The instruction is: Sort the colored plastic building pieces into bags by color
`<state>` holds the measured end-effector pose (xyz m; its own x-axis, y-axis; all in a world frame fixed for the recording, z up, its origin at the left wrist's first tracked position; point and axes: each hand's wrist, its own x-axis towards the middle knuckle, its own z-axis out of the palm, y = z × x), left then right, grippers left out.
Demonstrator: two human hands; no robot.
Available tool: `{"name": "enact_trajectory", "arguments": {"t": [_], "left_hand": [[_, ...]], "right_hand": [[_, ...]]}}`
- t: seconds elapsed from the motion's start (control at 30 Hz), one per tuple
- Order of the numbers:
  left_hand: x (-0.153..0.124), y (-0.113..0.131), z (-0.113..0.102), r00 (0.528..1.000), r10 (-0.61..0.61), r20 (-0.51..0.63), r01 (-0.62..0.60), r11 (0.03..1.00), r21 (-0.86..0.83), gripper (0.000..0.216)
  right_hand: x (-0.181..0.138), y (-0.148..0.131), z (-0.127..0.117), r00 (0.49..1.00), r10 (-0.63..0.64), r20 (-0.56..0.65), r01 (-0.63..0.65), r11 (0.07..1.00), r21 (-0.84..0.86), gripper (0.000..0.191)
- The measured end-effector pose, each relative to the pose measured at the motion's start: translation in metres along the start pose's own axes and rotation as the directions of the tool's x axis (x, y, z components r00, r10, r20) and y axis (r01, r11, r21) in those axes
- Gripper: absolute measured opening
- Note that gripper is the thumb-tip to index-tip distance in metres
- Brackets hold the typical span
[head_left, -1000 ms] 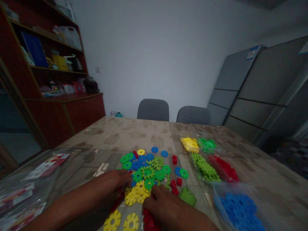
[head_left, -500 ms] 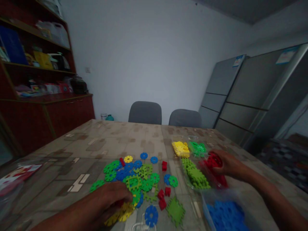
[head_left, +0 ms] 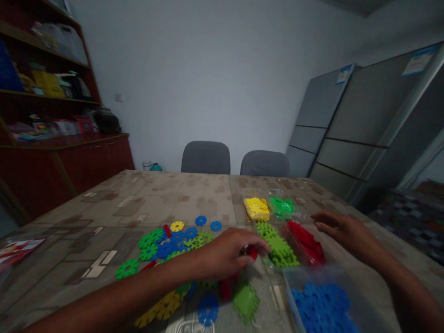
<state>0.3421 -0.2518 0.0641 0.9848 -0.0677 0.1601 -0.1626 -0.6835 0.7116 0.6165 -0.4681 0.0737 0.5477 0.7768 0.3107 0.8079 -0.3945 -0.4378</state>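
My left hand [head_left: 232, 252] reaches across the loose pieces with its fingers curled round a small red plastic piece [head_left: 252, 252]. Its fingertips hang close to the light green square pieces [head_left: 277, 245] in a clear box. Beside the box of red pieces [head_left: 307, 240], my right hand [head_left: 336, 226] is raised with fingers apart and nothing in them. Below my left forearm lie a blue notched disc [head_left: 208, 309], a green square piece [head_left: 246, 303] and a red piece [head_left: 225, 289]. The forearm hides part of the pile.
Clear boxes of yellow pieces [head_left: 256, 208] and green pieces [head_left: 281, 207] stand at the back. A box of blue pieces [head_left: 322, 305] is nearest me. Loose green discs [head_left: 149, 252] and yellow discs [head_left: 163, 309] lie left. Two grey chairs [head_left: 205, 157] stand behind the table.
My left hand has moved right from the yellow discs, with a red piece in its fingers. My right hand has let go of the red pieces and lifted away from their box.
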Motion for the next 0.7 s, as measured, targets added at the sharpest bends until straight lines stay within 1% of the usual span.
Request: {"name": "enact_trajectory", "arguments": {"t": [0.1,0.13,0.17,0.2,0.23,0.3,0.33,0.37,0.4,0.47,0.53,0.57,0.63,0.7], "left_hand": [[0.066,0.007,0.02,0.99,0.139,-0.031,-0.142,0.982,-0.126,0.046],[0.088,0.008,0.028,0.985,0.168,-0.044,-0.174,0.969,-0.177,0.048],[0.109,0.008,0.037,0.983,0.18,-0.025,-0.18,0.951,-0.252,0.051],[0.127,0.008,0.044,0.986,0.164,0.008,-0.154,0.939,-0.307,0.054],[0.143,0.007,0.051,0.989,0.145,0.017,-0.133,0.941,-0.311,0.055],[0.161,0.002,0.058,0.993,0.116,0.015,-0.105,0.942,-0.318,0.053],[0.164,-0.001,0.059,0.995,0.099,-0.006,-0.096,0.946,-0.311,0.052],[0.163,-0.005,0.057,0.996,0.083,-0.035,-0.09,0.948,-0.305,0.051],[0.157,-0.009,0.053,0.995,0.066,-0.07,-0.084,0.951,-0.296,0.05],[0.135,-0.018,0.04,0.989,0.034,-0.144,-0.073,0.959,-0.275,0.042],[0.102,-0.026,0.02,0.98,0.011,-0.196,-0.062,0.965,-0.256,0.031],[0.083,-0.029,0.009,0.976,-0.002,-0.217,-0.053,0.968,-0.244,0.029],[0.04,-0.038,-0.017,0.97,-0.034,-0.243,-0.022,0.974,-0.227,0.025],[-0.006,-0.048,-0.043,0.959,-0.089,-0.271,0.032,0.977,-0.209,0.024]], "right_hand": [[-0.008,-0.006,-0.02,0.989,0.019,-0.148,-0.021,1.0,-0.012,0.041],[-0.011,-0.008,-0.027,0.981,0.029,-0.193,-0.034,0.999,-0.02,0.042],[-0.013,-0.01,-0.034,0.974,0.038,-0.222,-0.045,0.999,-0.027,0.042],[-0.016,-0.012,-0.039,0.97,0.046,-0.238,-0.055,0.998,-0.032,0.042],[-0.018,-0.013,-0.043,0.967,0.052,-0.248,-0.063,0.997,-0.034,0.042],[-0.021,-0.015,-0.047,0.968,0.06,-0.243,-0.07,0.997,-0.034,0.042],[-0.022,-0.015,-0.045,0.973,0.061,-0.224,-0.068,0.997,-0.026,0.042],[-0.022,-0.015,-0.042,0.981,0.058,-0.183,-0.062,0.998,-0.015,0.042],[-0.022,-0.015,-0.037,0.992,0.048,-0.117,-0.049,0.999,-0.002,0.042],[-0.019,-0.017,-0.022,0.997,0.0,0.081,-0.001,1.0,0.014,0.04],[-0.014,-0.019,-0.003,0.957,-0.054,0.284,0.055,0.998,0.007,0.038],[-0.012,-0.02,0.007,0.932,-0.07,0.354,0.076,0.997,-0.001,0.036],[-0.009,-0.018,0.021,0.904,-0.075,0.421,0.092,0.996,-0.019,0.035],[-0.009,-0.012,0.028,0.911,-0.059,0.409,0.08,0.996,-0.035,0.038]]}}
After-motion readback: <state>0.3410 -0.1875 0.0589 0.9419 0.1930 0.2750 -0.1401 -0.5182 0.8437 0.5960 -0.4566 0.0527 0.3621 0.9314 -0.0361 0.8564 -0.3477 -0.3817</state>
